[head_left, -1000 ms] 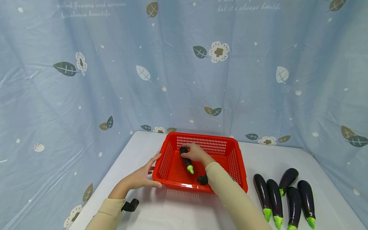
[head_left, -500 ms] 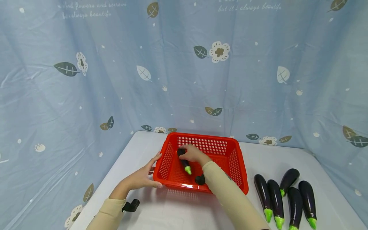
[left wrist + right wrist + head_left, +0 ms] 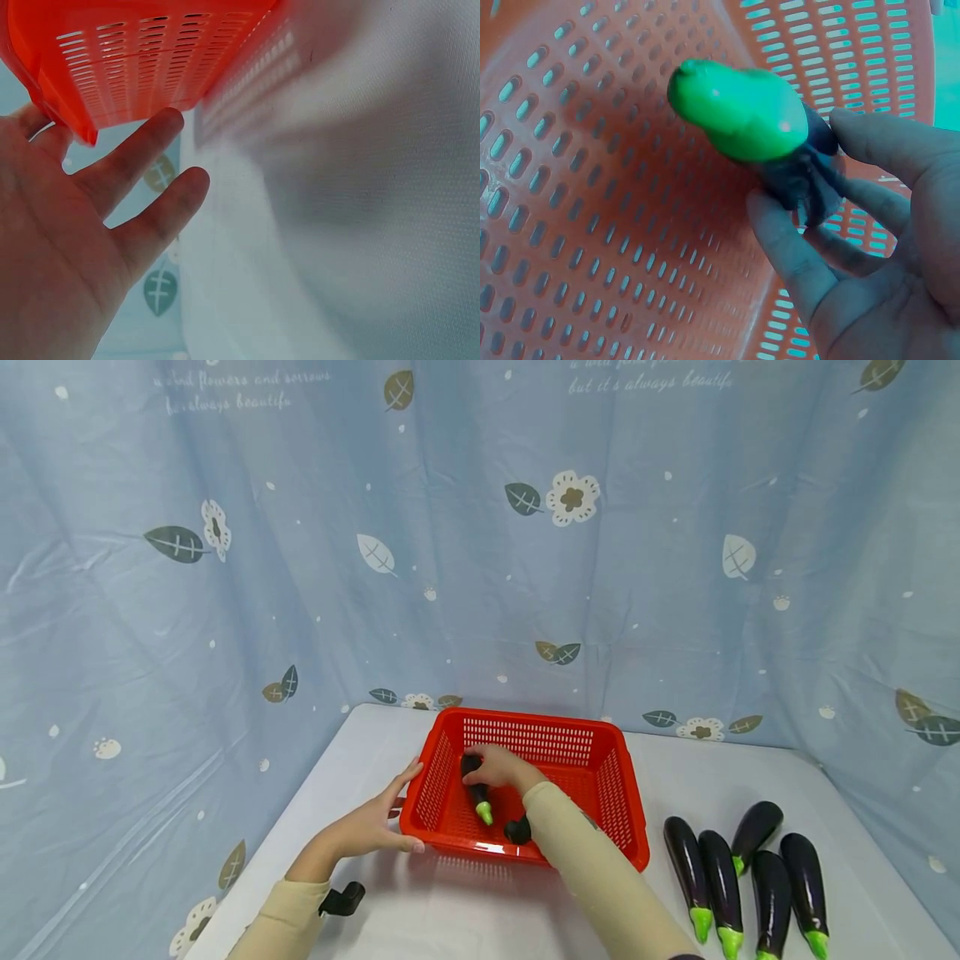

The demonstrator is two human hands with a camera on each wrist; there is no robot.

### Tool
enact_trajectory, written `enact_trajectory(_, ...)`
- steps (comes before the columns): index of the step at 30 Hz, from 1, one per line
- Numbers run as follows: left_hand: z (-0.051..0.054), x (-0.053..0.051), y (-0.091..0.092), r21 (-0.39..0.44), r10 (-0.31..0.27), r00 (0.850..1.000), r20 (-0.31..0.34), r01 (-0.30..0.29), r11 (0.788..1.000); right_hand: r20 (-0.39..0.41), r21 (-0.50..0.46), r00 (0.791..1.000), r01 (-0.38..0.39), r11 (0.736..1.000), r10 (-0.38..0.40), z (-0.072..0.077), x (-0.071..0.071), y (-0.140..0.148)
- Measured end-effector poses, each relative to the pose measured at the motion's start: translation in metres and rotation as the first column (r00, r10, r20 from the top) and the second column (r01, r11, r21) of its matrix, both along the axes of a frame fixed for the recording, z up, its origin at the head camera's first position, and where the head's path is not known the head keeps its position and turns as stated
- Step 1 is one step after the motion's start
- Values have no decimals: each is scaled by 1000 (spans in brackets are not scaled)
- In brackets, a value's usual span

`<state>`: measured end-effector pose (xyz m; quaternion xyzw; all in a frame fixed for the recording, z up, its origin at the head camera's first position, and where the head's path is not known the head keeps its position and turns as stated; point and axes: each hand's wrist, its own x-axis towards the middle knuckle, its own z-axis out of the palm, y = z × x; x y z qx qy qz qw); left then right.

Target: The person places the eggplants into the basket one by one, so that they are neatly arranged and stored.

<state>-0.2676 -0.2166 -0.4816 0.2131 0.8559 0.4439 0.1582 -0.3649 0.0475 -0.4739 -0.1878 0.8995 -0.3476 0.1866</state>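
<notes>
In the head view a dark eggplant [image 3: 476, 785] with a green stem end is inside a red plastic basket [image 3: 633, 802]. My right hand [image 3: 498, 768] holds it by its dark body, near the basket's left side. The right wrist view shows thumb and fingers round the eggplant [image 3: 742, 112], its green end toward the camera. My left hand [image 3: 363, 827] is spread at the basket's front left corner, touching the rim. In the left wrist view, two straight fingers extend below the basket wall [image 3: 142, 67]; other fingertips are partly hidden behind the rim.
Several more eggplants [image 3: 722, 885] lie on the white table [image 3: 465, 918] to the right of the basket, most with green ends toward me. A blue patterned curtain [image 3: 480, 568] hangs behind the table and along its sides.
My right hand has shifted slightly left and toward me inside the basket, carrying the eggplant with it. My left hand keeps its place at the basket's corner.
</notes>
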Motion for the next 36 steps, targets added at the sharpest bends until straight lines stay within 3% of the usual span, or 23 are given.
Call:
enact_trajectory(8,-3,0,1,-1,1,1000,-12,-1,1000,79,-56,997,15,998,-10,2,4,-2)
enact_trajectory(36,-1,-1,-1,6,-20,999,-34,20,1000,55,-61,998,29,998,-26,9,10,13)
